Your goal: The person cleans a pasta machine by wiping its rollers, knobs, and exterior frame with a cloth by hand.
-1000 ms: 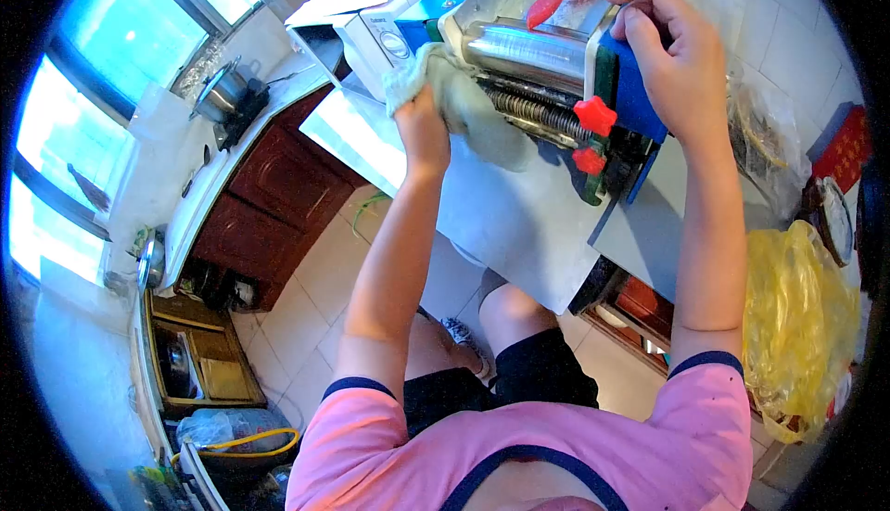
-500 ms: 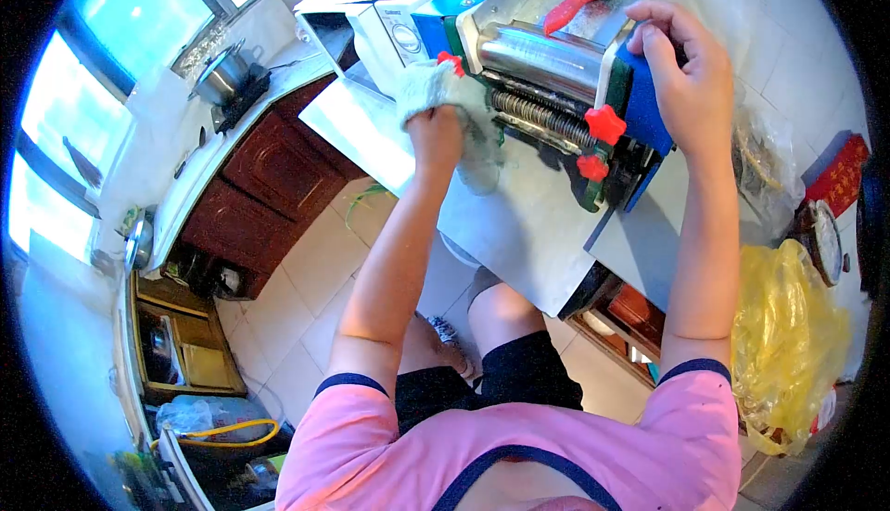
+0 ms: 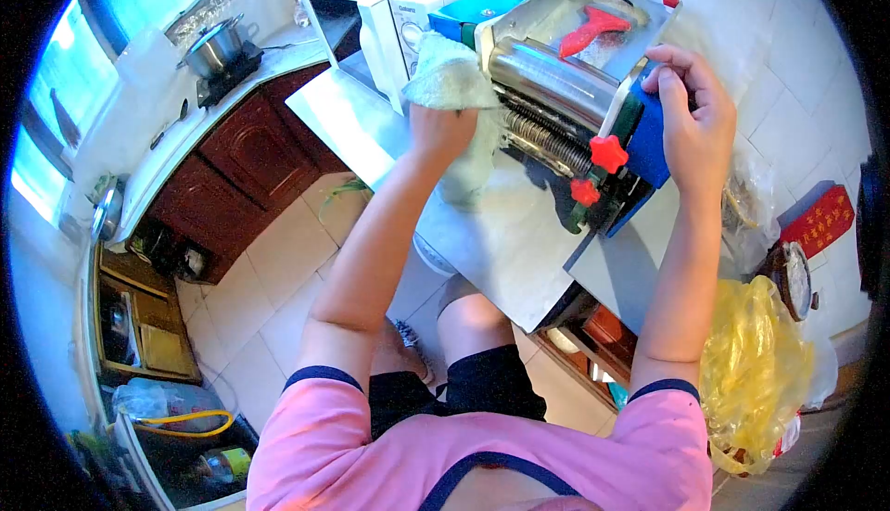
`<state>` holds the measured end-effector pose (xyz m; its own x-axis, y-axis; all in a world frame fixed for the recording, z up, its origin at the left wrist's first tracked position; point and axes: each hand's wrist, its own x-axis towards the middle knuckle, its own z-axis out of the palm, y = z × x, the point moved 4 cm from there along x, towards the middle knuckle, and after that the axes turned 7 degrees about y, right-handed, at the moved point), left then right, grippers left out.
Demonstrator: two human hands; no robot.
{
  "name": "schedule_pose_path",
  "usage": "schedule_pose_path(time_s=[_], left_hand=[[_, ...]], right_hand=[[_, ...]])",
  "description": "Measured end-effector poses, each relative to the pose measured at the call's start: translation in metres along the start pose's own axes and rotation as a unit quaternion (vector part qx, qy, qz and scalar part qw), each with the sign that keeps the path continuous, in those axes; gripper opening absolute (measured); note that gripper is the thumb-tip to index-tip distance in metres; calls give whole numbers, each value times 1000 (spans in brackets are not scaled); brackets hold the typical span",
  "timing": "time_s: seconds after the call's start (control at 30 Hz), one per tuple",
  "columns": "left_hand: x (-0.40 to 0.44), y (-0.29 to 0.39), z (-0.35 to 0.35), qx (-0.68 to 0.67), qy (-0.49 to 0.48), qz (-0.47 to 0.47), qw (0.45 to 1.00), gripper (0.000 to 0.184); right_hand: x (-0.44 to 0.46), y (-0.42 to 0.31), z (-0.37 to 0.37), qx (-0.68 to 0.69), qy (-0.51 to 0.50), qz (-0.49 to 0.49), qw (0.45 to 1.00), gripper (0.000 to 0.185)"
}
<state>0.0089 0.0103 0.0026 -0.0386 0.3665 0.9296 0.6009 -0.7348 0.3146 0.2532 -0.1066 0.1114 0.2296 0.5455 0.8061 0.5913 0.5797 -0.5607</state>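
While the left hand (image 3: 443,131) is closed on a pale cloth (image 3: 450,70), the cloth is at the left end of the rolling machine (image 3: 577,94), and part of it hangs down at the front. It looks close to the ridged rollers (image 3: 536,131), but I can't tell if it touches them. If those rollers turned, a loose bit of cloth could get caught and pull the fingers in too. I can't see if the machine is on.

The right hand (image 3: 695,121) is at the machine's other end, well apart from the left, with fingers curled loosely by the blue side (image 3: 649,145). I can't tell if it grips anything. If it slipped, it could bump the red knobs (image 3: 608,154) on the machine's front.

On top of the machine lies a tool with a red handle (image 3: 591,31); a hard shake might make it slide onto the smooth roller (image 3: 547,75). Left of the machine is a white oven (image 3: 410,15), and a fast tug on the cloth could knock its dial.
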Motion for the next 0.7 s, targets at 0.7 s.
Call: schedule_pose_path(time_s=[0.7], left_hand=[[-3,9,5,-179,47,-257,949,23]], right_hand=[[-1,3,3,41,19,6,999,16]])
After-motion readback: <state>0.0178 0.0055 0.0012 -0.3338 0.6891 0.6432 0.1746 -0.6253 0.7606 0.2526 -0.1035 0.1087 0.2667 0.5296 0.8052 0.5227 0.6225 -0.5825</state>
